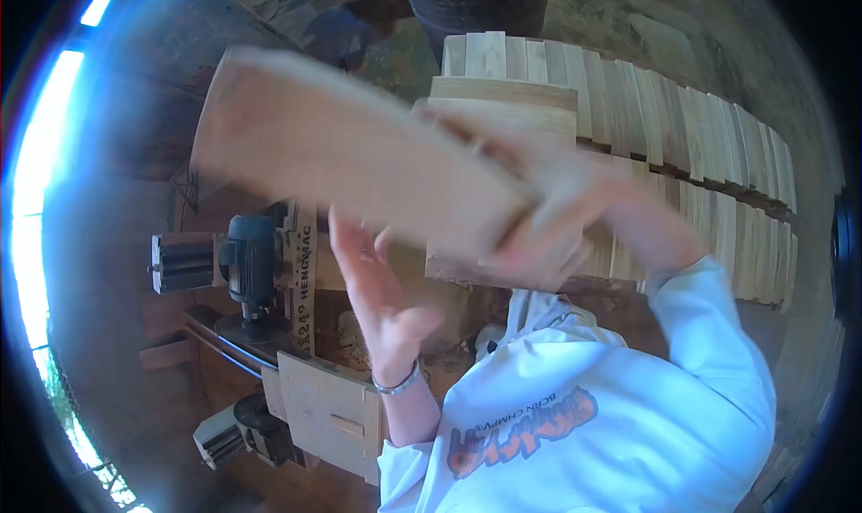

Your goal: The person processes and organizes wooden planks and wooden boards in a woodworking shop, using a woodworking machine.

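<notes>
My right hand [561,212] is closed around the near right end of a wooden board [332,154], which is blurred by motion and slants up to the left in front of me. Below the board, my left hand [373,284] is raised with its fingers apart and its thumb out; its fingertips overlap the board's lower edge. Behind the board and my right hand lies a stack of pale wooden boards [503,93], partly hidden.
Rows of upright wooden pieces [664,113] stretch across the right. At left is a machine with a green motor [251,257], beside a beam with printed lettering [305,284]. A flat panel [328,410] lies lower left. A dark bucket [480,5] stands at the top.
</notes>
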Demonstrator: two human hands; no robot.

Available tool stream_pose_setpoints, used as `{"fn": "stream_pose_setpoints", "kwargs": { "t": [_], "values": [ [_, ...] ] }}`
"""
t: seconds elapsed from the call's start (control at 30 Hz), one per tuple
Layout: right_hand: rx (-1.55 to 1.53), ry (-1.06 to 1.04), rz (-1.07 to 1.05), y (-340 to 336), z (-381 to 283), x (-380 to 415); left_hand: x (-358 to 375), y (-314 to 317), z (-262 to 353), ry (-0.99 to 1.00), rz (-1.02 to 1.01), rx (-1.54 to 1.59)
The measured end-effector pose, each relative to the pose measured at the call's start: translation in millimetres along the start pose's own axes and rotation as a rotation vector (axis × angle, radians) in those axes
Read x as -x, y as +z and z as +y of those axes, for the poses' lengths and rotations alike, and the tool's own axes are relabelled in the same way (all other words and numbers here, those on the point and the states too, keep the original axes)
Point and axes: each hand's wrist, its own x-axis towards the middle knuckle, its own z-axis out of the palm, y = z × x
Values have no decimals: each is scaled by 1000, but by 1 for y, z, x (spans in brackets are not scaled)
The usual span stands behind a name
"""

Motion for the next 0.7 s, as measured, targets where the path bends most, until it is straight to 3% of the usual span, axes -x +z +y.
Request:
{"fn": "stream_pose_setpoints", "kwargs": {
  "t": [0.1,0.17,0.27,0.37,0.47,0.57,0.6,0.7],
  "values": [
    [231,133,48,-124,20,-13,-16,17,-36,245,-448,-652],
    [381,296,43,-198,59,-20,-3,40,-58,205,-650,-1046],
    [301,511,6,-261,131,-20,1,50,-95,227,-815,-1079],
    [145,659,-31,-281,182,-13,3,49,-112,290,-797,-994],
    [-37,709,-149,-278,211,-24,-7,59,-104,258,-784,-1013],
    [-102,932,-106,-264,200,-33,-10,58,-103,224,-834,-994],
    [-176,928,-166,-262,207,-38,-13,59,-103,226,-842,-983],
    [-5,796,-250,-257,196,-53,-14,60,-102,208,-857,-1004]
  ]
}}
